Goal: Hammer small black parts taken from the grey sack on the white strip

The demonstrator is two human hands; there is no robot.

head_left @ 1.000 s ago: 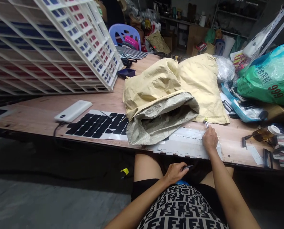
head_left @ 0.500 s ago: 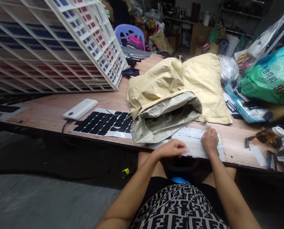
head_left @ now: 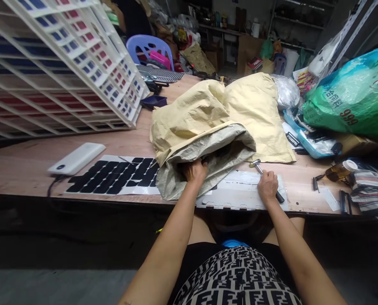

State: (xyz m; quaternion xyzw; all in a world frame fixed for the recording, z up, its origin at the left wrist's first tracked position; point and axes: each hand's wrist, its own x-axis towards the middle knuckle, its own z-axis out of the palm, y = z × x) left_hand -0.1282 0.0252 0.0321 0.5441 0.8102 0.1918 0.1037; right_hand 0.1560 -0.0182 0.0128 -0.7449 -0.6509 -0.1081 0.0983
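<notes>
On the bench point(head_left: 131, 137): one open yellow sack point(head_left: 191, 114), mouth to the near edge; left hand point(head_left: 195, 171) nearer, fingers inside, hold I cannot tell; right hand point(head_left: 268, 185) closed round one hammer point(head_left: 255, 163), slantwise, head end toward the sack

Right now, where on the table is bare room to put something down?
Bare tabletop: left of the white power bank, and between it, the lattice crate and the open sack. Crowded: right end, with amber bottle, striped cloth, green bag.

left hand point(head_left: 197, 171) now reaching into sack point(head_left: 189, 108), hammer point(head_left: 259, 168) in right hand point(head_left: 268, 186) tilted more leftward
</notes>
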